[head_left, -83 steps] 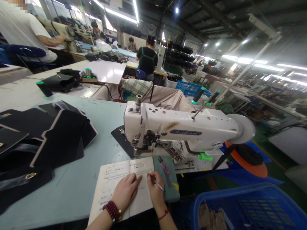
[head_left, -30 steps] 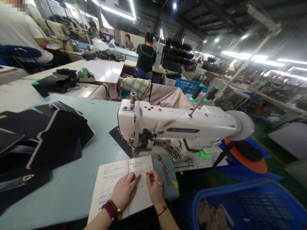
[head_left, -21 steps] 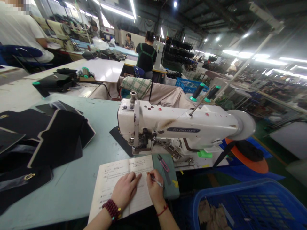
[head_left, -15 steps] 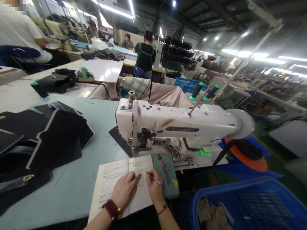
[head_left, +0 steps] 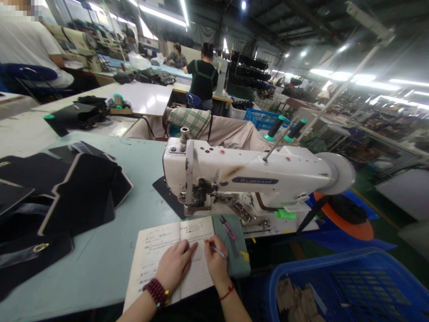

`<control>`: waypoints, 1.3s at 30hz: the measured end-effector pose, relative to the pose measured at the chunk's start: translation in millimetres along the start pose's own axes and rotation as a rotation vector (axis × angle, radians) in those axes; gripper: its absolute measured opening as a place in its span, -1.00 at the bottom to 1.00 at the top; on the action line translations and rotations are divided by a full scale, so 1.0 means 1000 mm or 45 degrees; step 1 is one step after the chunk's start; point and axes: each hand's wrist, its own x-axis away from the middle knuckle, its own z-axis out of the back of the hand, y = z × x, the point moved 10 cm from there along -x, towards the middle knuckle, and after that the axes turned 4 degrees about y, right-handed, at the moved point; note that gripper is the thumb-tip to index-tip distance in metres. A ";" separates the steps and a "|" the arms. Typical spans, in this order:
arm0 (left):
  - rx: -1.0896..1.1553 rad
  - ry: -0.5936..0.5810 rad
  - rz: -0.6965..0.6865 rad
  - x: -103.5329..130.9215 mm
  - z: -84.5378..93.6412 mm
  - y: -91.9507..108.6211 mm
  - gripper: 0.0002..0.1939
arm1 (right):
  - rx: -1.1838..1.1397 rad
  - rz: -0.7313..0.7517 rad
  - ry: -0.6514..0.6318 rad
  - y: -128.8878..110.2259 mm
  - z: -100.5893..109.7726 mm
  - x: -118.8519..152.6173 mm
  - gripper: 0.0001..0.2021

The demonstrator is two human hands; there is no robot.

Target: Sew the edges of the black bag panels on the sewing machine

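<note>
An open notebook (head_left: 147, 259) with handwriting on its pages lies at the front edge of the green tabletop. My left hand (head_left: 176, 264) rests on it, palm down, fingers stretched out and index finger pointing at the right page. In my right hand (head_left: 216, 261) a pen (head_left: 218, 252) is pinched, its tip at the right page's written lines. Just beyond that hand lie pink-handled thread snips (head_left: 228, 228) and a grey metal strip (head_left: 233, 247). Behind the notebook stands a white sewing machine (head_left: 248, 172), with a black piece (head_left: 169, 199) lying beside its needle area.
Black cut panels (head_left: 83, 192) with pale edges are piled on the left of the table. A blue plastic basket (head_left: 278, 277) with brown scraps stands at lower right. Thread cones (head_left: 275, 127) rise behind the machine. A person in a green-strapped apron (head_left: 204, 74) sits farther back.
Both hands stay nearly still on the notebook, the pen held at almost the same spot. In the background, a seated person has shifted slightly.
</note>
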 end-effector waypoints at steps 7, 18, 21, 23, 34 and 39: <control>0.009 0.016 -0.012 0.001 0.003 0.002 -0.57 | -0.001 0.072 -0.126 -0.012 -0.008 0.001 -0.83; 0.003 0.029 -0.019 0.001 0.004 0.003 -0.55 | 0.011 0.074 -0.119 -0.016 -0.007 -0.001 -0.84; 0.008 0.015 -0.016 0.001 0.005 0.003 -0.56 | 0.017 0.072 -0.118 -0.015 -0.008 -0.002 -0.84; 0.012 0.014 -0.017 0.000 0.005 0.003 -0.57 | 0.020 0.069 -0.116 -0.014 -0.008 -0.002 -0.84; 0.004 0.030 -0.027 0.001 0.003 0.002 -0.57 | 0.016 0.060 -0.118 -0.015 -0.008 -0.001 -0.84; 0.000 0.040 -0.032 0.001 0.004 0.002 -0.55 | -0.021 0.041 -0.106 -0.011 -0.008 -0.001 -0.85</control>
